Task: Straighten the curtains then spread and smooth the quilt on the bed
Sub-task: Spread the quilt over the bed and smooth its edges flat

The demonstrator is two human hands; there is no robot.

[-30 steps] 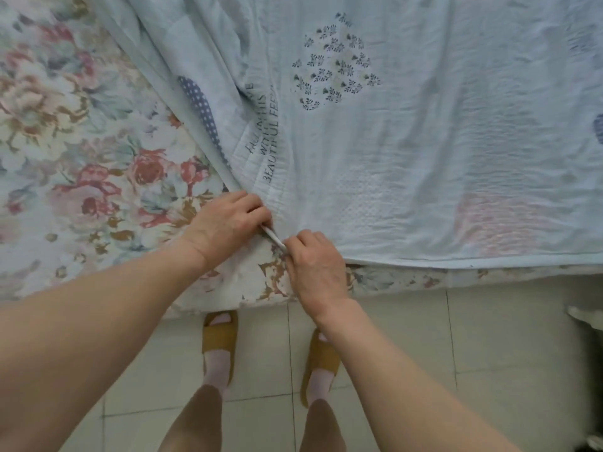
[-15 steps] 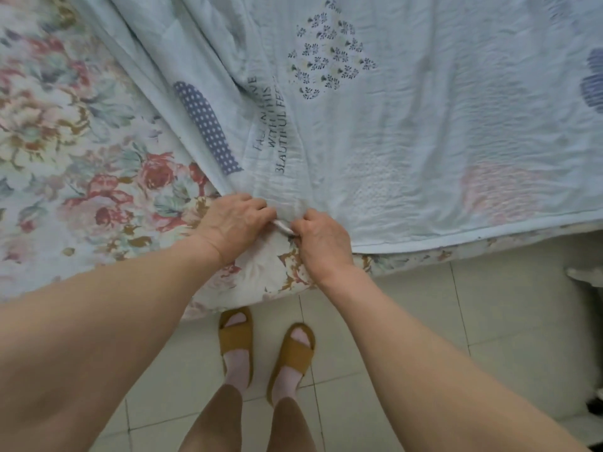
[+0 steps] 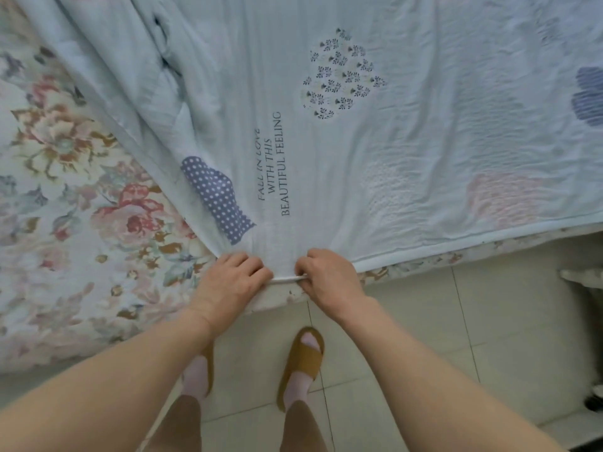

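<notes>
A pale blue quilt with printed hearts and dark lettering lies over the bed, its near hem running along the bed's edge. My left hand grips the hem at the quilt's near corner, fingers curled over the cloth. My right hand grips the same hem a short way to the right. A short white stretch of hem shows taut between the two hands. The quilt's left edge runs diagonally up and away from the corner. No curtains are in view.
A floral bed sheet lies uncovered to the left of the quilt. My feet in tan slippers stand on pale floor tiles close to the bed's edge. A white object sits at the right edge.
Both hands have drawn the gripped corner toward the bed's edge and moved slightly apart. The quilt's folds opened, uncovering the full lettering and more of the dotted heart. My feet shifted right.
</notes>
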